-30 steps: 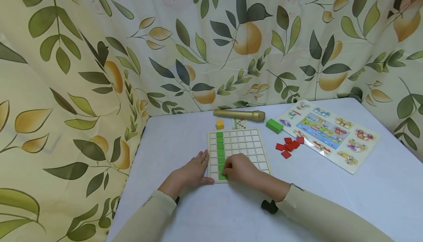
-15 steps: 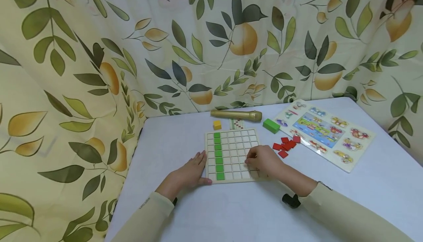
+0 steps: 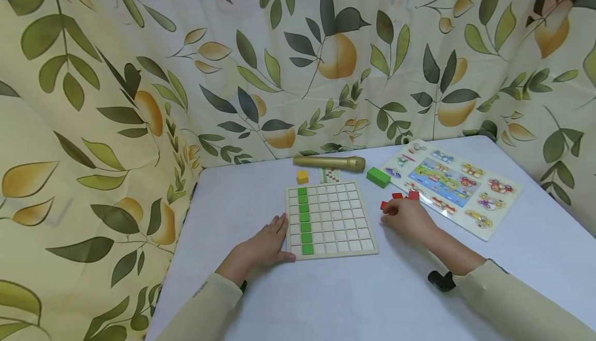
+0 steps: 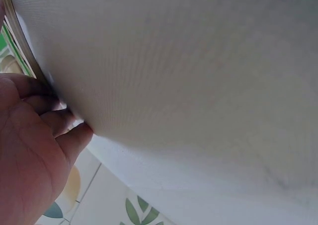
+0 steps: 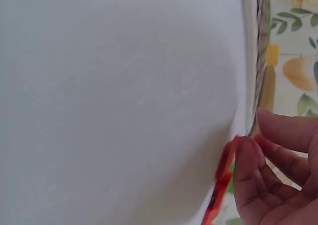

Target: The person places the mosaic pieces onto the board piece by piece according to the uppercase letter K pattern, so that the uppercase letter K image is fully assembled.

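A square wooden grid board (image 3: 342, 253) has a column of green tiles (image 3: 304, 225) near its left side and white squares elsewhere. My left hand (image 3: 261, 245) rests along the board's left edge, fingers extended, thumb by the near corner. In the left wrist view its fingertips (image 4: 79, 135) touch the table beside the board. To the right of the board, my right hand (image 3: 410, 219) is over a group of red tiles (image 3: 413, 195) and partly covers them. The right wrist view shows a fingertip against a red tile (image 5: 226, 158), with the thumb standing apart from it.
Behind the board are a yellow cube (image 3: 302, 177), a gold microphone-shaped object (image 3: 330, 162) and a small patterned card (image 3: 330, 175). A green block (image 3: 378, 177) lies right of them. A picture puzzle board (image 3: 484, 230) lies farther right. A patterned curtain (image 3: 261, 72) hangs behind the table.
My right hand has moved from the green column, across the board, to the red tiles at the right. The lowest green tile is now uncovered. The left hand stays at the board's edge.
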Demonstrator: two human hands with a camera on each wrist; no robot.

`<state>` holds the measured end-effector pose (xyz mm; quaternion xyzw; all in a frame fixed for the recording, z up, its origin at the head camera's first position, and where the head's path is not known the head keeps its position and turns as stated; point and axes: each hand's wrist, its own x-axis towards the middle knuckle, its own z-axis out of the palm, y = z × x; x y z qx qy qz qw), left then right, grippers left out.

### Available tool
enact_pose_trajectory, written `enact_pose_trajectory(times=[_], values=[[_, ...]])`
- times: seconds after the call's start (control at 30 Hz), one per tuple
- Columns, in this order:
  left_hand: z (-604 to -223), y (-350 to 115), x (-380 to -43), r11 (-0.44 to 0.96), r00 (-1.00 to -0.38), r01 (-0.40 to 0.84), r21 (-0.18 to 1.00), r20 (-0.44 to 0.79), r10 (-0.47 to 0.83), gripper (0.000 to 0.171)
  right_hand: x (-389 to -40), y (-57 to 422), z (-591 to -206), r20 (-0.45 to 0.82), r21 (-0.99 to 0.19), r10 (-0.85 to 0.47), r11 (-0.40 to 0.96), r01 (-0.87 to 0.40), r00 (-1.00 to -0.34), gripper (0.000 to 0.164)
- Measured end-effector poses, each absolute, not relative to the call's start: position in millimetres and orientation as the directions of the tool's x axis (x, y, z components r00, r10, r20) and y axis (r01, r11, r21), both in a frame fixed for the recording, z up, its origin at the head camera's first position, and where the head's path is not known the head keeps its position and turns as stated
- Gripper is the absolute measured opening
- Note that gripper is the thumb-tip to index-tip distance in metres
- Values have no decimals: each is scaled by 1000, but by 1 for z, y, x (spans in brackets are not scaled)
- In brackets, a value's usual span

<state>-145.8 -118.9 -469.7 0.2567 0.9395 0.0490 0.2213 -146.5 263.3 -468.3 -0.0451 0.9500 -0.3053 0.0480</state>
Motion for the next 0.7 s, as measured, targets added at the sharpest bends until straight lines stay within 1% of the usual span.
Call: enact_pose_trajectory(times=[0.23, 0.5, 0.7], values=[[-470, -119, -145, 865, -774, 459, 200, -387, 501, 107, -146, 282, -476, -42, -566, -90, 823, -51, -995, 19], [-470, -120, -145, 862, -770, 466, 201, -387, 507, 106, -146, 284, -476, -49, -529, -90, 847, -50, -995, 14], [-470, -121, -146, 855, -766, 481, 195, -380, 518, 106, -148, 280, -474, -74, -524, -90, 851, -38, -993, 23]])
